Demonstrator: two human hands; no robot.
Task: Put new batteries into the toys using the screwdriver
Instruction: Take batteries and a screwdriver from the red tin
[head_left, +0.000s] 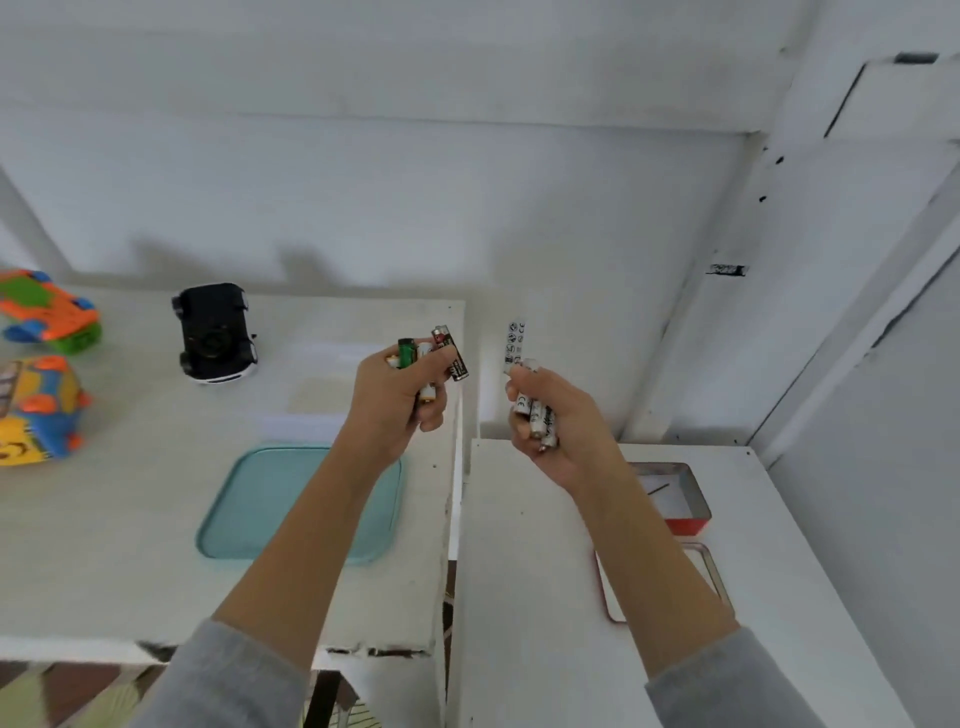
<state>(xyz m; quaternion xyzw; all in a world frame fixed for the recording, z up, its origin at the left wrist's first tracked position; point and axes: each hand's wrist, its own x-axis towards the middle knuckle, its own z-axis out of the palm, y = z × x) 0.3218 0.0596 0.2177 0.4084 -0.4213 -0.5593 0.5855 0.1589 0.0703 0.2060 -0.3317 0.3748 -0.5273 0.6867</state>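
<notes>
My left hand (397, 397) grips several mixed batteries (448, 351), among them a green one and a red-black one, raised above the left table's right edge. My right hand (553, 415) grips a bunch of white batteries (535, 415), with one white battery (514, 345) sticking up from the fingers. A black toy car (214, 332) lies upside down at the back of the left table. An orange-green toy (47, 312) and a blue-yellow toy (39, 410) lie at the far left. No screwdriver shows.
A teal lid (260, 499) lies on the left table (104, 545) under my left forearm. On the right table (545, 623) stands an open red-sided tin (675, 499), with its lid (711, 571) in front. A gap separates both tables; white walls stand behind.
</notes>
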